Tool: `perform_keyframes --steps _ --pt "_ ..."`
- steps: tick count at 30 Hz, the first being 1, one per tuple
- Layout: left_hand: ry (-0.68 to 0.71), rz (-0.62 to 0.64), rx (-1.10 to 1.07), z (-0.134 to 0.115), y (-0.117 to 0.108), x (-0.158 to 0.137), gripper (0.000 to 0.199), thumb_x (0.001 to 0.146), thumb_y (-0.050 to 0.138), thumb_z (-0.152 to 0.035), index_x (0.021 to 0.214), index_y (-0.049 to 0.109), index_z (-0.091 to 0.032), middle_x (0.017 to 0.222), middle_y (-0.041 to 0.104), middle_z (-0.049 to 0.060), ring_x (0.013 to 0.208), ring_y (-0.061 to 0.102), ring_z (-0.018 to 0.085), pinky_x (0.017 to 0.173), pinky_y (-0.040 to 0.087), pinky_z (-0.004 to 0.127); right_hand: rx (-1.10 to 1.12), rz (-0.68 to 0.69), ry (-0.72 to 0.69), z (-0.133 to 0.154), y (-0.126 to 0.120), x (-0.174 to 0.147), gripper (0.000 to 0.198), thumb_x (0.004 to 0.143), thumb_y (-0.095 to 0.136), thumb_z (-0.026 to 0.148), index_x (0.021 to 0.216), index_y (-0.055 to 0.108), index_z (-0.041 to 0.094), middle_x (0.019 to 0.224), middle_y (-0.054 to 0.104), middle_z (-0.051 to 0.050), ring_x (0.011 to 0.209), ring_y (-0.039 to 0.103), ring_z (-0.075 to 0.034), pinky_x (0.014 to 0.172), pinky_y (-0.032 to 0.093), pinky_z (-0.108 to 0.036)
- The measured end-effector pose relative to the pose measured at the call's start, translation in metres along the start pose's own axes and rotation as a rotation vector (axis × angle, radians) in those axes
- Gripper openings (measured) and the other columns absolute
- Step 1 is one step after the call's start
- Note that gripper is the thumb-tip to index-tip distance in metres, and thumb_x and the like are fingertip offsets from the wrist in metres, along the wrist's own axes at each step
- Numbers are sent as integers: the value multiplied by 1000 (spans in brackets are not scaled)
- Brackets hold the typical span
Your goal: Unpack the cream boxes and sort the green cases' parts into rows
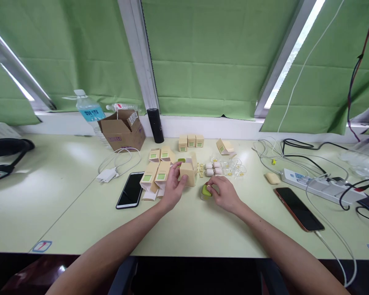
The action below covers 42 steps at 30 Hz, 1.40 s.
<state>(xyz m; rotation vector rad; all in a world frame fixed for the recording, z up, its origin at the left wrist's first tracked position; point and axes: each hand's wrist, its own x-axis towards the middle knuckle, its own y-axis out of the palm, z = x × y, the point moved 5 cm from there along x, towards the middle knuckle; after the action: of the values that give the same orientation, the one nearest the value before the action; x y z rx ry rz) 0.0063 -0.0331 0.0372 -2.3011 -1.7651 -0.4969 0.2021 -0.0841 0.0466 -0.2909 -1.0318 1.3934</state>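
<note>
My left hand point(172, 186) is closed around a small tan cardboard box point(188, 173) with a raised flap, held just above the table. To its right, my right hand point(224, 193) pinches the top of a small green-lidded jar point(206, 191) with a clear lower part. Whether the jar rests on the table is hard to tell. Several open tan boxes point(161, 172) with green labels lie left of my left hand. Beyond my right hand are white and pinkish small pieces point(213, 168), clear cups point(233, 167) and little yellow pieces point(201, 170).
Three closed tan boxes point(191, 141) stand near the wall, with an open carton point(123, 133) and black cylinder point(155, 125) to their left. One phone point(130, 190) lies left, another phone point(299, 209) right. A power strip point(320, 186) and tangled cables occupy the right side.
</note>
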Motion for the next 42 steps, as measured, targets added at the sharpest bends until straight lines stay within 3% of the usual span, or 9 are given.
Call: perform_keyframes --steps 4,10,16,20,26,32,37,42 --pt "-177 17 -211 8 3 -2 63 93 62 -58 143 40 -27 131 64 12 122 64 26 96 57 40 22 -36 -56 5 -3 0 5 87 61 21 89 63 25 95 73 -5 91 66 -27 84 52 -45" --pt "-315 96 -379 8 11 -8 62 89 65 -62 139 45 -30 128 67 8 106 69 26 80 60 37 241 -172 -44 11 -19 0 22 94 60 36 113 65 28 111 71 -8 109 62 -29 90 53 -47" --pt "-339 228 -359 3 21 -15 60 90 64 -63 136 47 -29 125 68 9 91 70 22 65 56 29 564 -20 12 17 -5 -3 50 92 64 54 135 56 29 128 68 -9 120 63 -29 105 50 -48" --pt "-323 250 -335 7 22 -16 58 91 62 -62 135 45 -28 133 63 10 91 69 21 64 55 27 684 10 57 20 0 -4 56 89 68 57 135 56 29 133 66 -9 125 61 -29 109 49 -48" --pt "-271 260 -272 4 20 -14 55 95 58 -60 135 45 -26 137 60 13 102 68 24 72 59 32 812 -7 103 18 -1 0 56 86 71 59 131 58 30 124 71 -8 117 66 -27 105 53 -46" --pt "-130 296 -279 -3 20 -14 58 94 64 -48 142 41 -26 140 53 15 121 58 30 85 61 41 879 -100 250 -2 -2 3 58 81 75 62 125 61 28 104 74 -7 103 69 -27 95 54 -42" --pt "-67 318 -148 -6 23 -19 57 95 65 -40 145 41 -29 147 48 14 134 51 30 110 46 46 832 -136 269 -13 3 3 59 79 79 58 127 61 28 92 73 -4 93 67 -25 89 53 -41" --pt "-12 339 -61 -13 26 -22 57 97 63 -39 147 38 -28 148 46 14 142 44 30 118 37 48 770 -131 240 -10 6 2 53 81 78 53 125 63 27 100 73 -5 97 65 -24 91 51 -40"
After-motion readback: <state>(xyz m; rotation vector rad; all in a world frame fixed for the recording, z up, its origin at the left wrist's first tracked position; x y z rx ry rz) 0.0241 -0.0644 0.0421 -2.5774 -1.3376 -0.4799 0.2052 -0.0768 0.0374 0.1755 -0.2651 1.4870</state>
